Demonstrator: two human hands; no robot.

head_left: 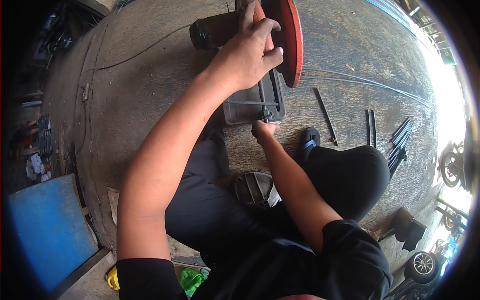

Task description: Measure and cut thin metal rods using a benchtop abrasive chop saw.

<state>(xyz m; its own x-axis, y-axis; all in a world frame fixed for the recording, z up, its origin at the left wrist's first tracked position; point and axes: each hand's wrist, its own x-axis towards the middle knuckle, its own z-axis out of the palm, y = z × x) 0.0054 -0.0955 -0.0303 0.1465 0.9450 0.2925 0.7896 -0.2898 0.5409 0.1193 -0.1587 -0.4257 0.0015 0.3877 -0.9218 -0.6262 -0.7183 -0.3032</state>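
A cut-off saw stands on the floor in front of me, with a dark motor [212, 31], a red round blade guard [294, 47] and a grey base [242, 115]. My left hand [252, 50] is wrapped around its orange-red handle [260, 17] at the top. At the near edge of the base, beside the clamp screw [268, 114], my right hand [265, 129] is closed. What its fingers grip is hidden. The clamp rod [262, 92] runs along the base beneath my left wrist.
Long thin rods [370, 82] stretch off to the right. A single dark bar [326, 115], a pair of bars [370, 127] and a pile of short bars [400, 142] lie right of my foot. A blue panel [52, 225] is at lower left; a cable [145, 50] crosses the floor.
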